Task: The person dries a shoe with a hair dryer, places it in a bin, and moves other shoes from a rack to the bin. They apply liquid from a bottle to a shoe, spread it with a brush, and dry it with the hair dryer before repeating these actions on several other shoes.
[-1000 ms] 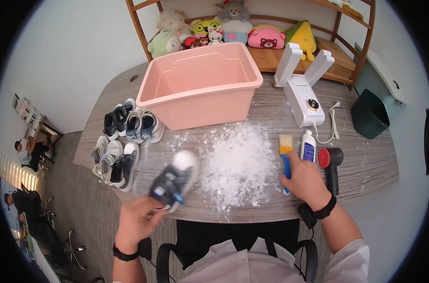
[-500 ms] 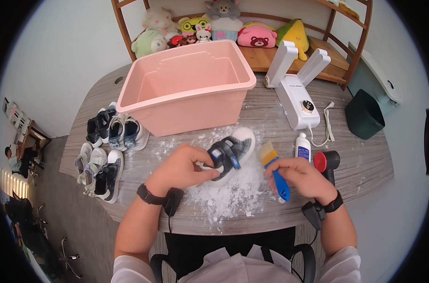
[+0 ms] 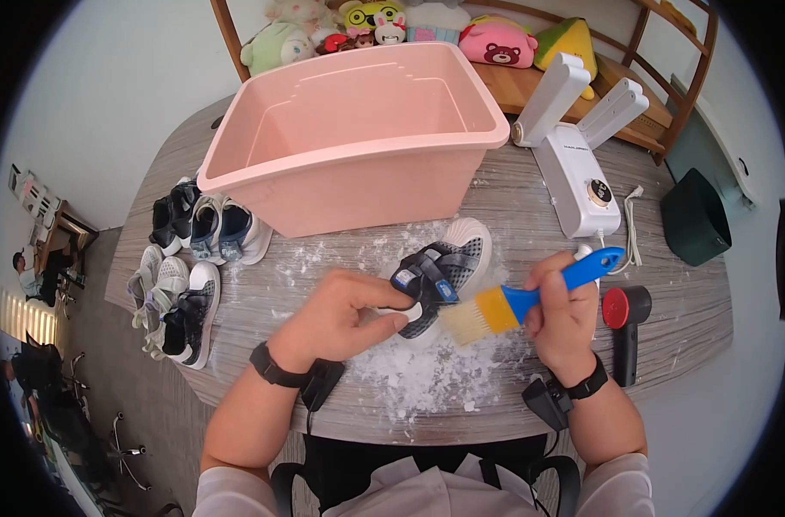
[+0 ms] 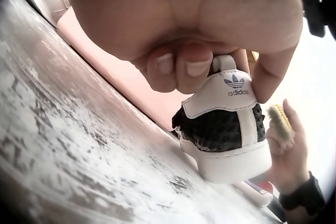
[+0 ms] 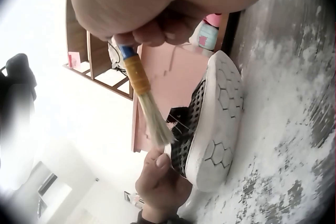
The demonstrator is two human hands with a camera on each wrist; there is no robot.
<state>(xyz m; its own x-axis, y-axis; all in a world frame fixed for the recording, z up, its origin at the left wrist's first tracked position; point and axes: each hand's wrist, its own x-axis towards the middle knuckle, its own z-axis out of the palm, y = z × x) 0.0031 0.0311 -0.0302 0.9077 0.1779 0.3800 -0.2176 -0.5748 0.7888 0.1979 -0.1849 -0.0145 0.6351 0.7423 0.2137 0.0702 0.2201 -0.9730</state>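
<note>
My left hand (image 3: 342, 312) pinches the heel of a dark sneaker (image 3: 470, 264) with a white sole and toe cap. In the left wrist view the sneaker's white heel tab (image 4: 231, 90) shows between fingers and thumb. The sole (image 5: 218, 124) faces the right wrist camera, tilted over the powdery tabletop. My right hand (image 3: 566, 314) grips the blue handle (image 3: 592, 265) of a paintbrush. Its pale bristles (image 3: 463, 324) point left, right beside the sneaker's side and heel. White powder (image 3: 431, 379) is spread on the table below the shoe.
A large pink bin (image 3: 366, 194) stands behind the shoe. Several other shoes (image 3: 185, 297) sit at the left. On the right are a white shoe dryer (image 3: 578, 185), a black and red handheld blower (image 3: 629, 323), a mostly hidden white bottle and a dark green bin (image 3: 696, 220).
My left hand has brought the sneaker from the left to over the powder. The right hand has picked up the paintbrush and turned its bristles toward the shoe.
</note>
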